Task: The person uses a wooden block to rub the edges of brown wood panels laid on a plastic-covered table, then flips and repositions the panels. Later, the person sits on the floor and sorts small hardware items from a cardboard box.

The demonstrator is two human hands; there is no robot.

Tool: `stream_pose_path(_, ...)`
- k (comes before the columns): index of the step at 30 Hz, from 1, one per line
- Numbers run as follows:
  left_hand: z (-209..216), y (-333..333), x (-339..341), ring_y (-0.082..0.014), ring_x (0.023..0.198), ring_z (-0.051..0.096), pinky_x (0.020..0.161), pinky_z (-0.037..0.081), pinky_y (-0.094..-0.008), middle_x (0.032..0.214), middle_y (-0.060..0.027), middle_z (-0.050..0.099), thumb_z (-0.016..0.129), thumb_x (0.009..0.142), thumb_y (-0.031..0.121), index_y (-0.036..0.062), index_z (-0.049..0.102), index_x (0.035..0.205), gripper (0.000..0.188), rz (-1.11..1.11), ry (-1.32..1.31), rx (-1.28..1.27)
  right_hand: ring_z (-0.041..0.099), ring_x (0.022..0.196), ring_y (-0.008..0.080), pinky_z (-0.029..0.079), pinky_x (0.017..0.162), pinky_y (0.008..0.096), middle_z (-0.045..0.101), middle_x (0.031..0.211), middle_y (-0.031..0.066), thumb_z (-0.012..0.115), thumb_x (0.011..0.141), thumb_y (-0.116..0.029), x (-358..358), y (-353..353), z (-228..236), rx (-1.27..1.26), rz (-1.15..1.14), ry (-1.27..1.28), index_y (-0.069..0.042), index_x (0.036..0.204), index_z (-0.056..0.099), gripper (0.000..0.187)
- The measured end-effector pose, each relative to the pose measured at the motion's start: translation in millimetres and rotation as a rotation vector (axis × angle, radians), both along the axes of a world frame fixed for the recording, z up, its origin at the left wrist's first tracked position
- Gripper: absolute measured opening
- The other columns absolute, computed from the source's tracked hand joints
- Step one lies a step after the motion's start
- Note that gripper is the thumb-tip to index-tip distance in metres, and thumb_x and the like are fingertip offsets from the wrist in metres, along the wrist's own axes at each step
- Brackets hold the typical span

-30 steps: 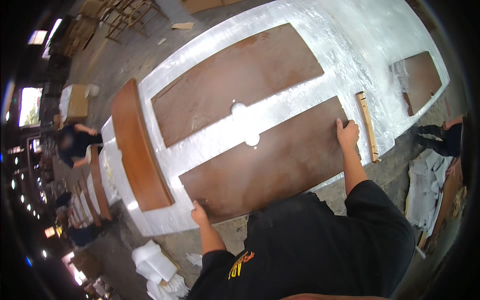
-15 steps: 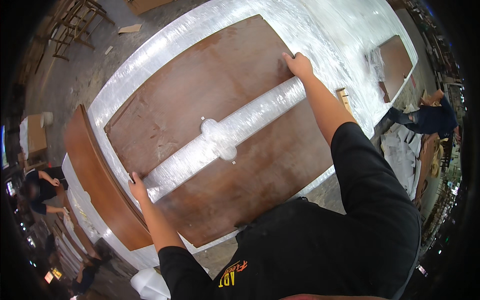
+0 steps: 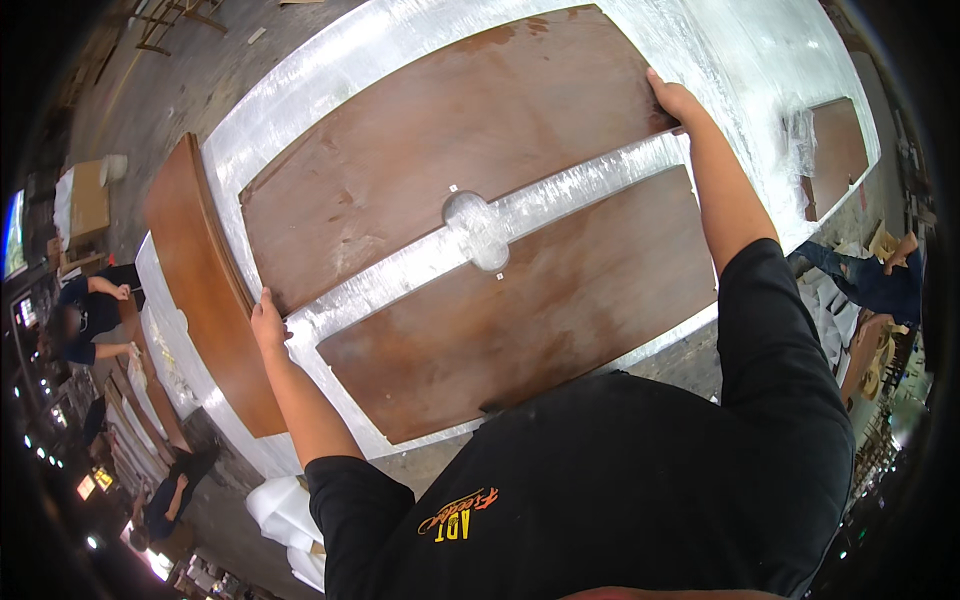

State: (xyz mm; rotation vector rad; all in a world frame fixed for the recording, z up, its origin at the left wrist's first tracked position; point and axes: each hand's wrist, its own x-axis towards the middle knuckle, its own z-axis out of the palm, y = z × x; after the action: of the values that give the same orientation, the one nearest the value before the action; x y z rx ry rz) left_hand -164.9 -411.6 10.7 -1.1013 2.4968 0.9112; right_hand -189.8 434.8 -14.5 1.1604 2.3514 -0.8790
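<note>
A large brown wooden panel (image 3: 420, 150), with a curved far edge and a rounded notch in its near edge, lies on a table wrapped in clear plastic film (image 3: 350, 290). My left hand (image 3: 268, 322) is closed on its near left corner. At its right end, my right hand (image 3: 678, 100) grips the edge near the right corner, fingers partly hidden beneath. A second brown panel (image 3: 520, 310) lies closer to my body, its notch facing the first one. A strip of film-covered surface shows between the two panels.
A curved reddish-brown board (image 3: 205, 300) stands along the table's left side. A smaller brown piece (image 3: 838, 155) with crumpled film lies at the far right. People work at the left (image 3: 85, 310) and right (image 3: 880, 280). White wrapping (image 3: 285, 515) sits at lower left.
The view has shifted, so the table and panels appear higher and further right. Both hands stay on the far panel's ends.
</note>
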Motion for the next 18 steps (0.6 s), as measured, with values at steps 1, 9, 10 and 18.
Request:
stream_pose_path(1,4.7,-1.6,8.1,-0.015,0.044,0.048,0.039,0.046,-0.0318,0.066,-0.0062,0.053,0.051,0.095,0.061,-0.0013,0.065,0.11,0.065,0.006,0.001,0.038,0.066,0.101,0.0381,0.056,0.072,0.0505,0.063,0.125,0.0206,0.038,0.088,-0.082,10.2,-0.3,7.7,-0.035,0.004,-0.02,0.001,0.131,0.059,0.096)
stream_pose_path(9,32.1,-10.1,41.5,-0.008,0.041,0.04,0.036,0.039,-0.0283,0.061,0.0006,0.05,0.061,0.097,0.048,0.004,0.067,0.102,0.044,0.043,0.147,0.22,0.064,0.072,0.0263,0.049,0.053,0.0409,0.067,0.103,0.0125,0.044,0.093,-0.073,77.2,-17.2,49.6,-0.157,-0.022,0.004,-0.002,0.128,0.061,0.081)
stream_pose_path(10,39.1,-10.3,42.4,-0.0075,0.041,0.039,0.035,0.038,-0.0279,0.061,0.0008,0.051,0.062,0.097,0.045,0.0043,0.068,0.103,0.041,0.097,0.115,0.229,0.058,0.064,0.0218,0.044,0.049,0.0374,0.066,0.096,0.0104,0.046,0.095,-0.066,78.1,-18.7,60.1,-0.141,-0.024,0.069,-0.005,0.131,0.06,0.072)
stream_pose_path(18,147.9,-36.8,3.0,-0.0065,0.042,0.042,0.037,0.036,-0.0241,0.063,0.0016,0.051,0.059,0.1,0.039,0.0015,0.072,0.112,0.042,0.093,0.587,0.258,0.044,0.049,0.0041,0.036,0.043,0.0195,0.054,0.072,-0.0032,0.054,0.1,-0.047,54.3,-10.7,196.3,-0.574,-0.006,0.652,-0.014,0.139,0.056,0.051)
